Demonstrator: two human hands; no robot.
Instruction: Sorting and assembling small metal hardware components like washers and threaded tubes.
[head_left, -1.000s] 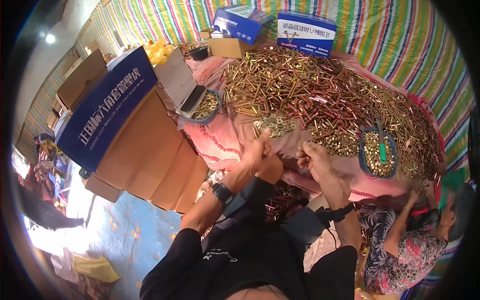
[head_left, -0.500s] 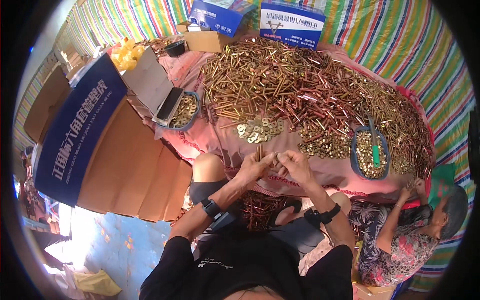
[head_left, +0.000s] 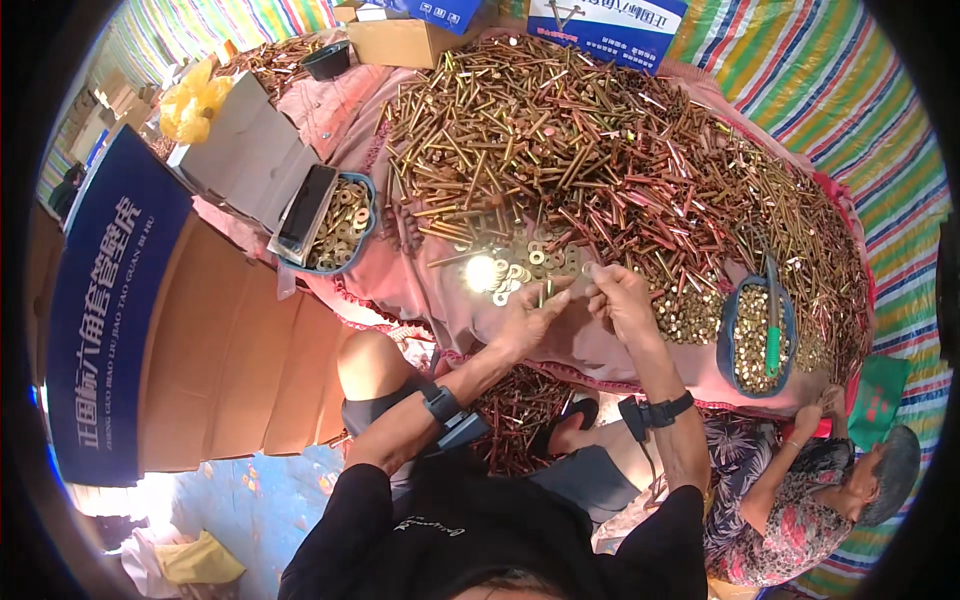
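Observation:
My left hand (head_left: 528, 325) is closed around long, thin brass-coloured bolts (head_left: 547, 290), whose ends stick up past the fingers; their count is unclear. Close on its right, my right hand (head_left: 627, 305) pinches a small flat piece that looks like a washer (head_left: 588, 270). Both hands hover over the front of a pink cloth (head_left: 440, 290). Just beyond them lie loose washers (head_left: 512, 275), partly washed out by a bright glare. A large heap of bolts (head_left: 560, 140) spreads behind, and small nuts (head_left: 690, 318) are piled to the right of my right hand.
A blue tub (head_left: 726, 345) of nuts holds a green-handled tool (head_left: 772, 345). At left stands another tub (head_left: 368, 215) with washers and a dark phone-like slab (head_left: 308, 205). A large open carton (head_left: 250, 340) fills the left. Another person (head_left: 790, 500) works at the right.
My hands have moved forward toward the washers and slightly apart. The flat piece now shows at my right fingertips. The whole view has shifted a little.

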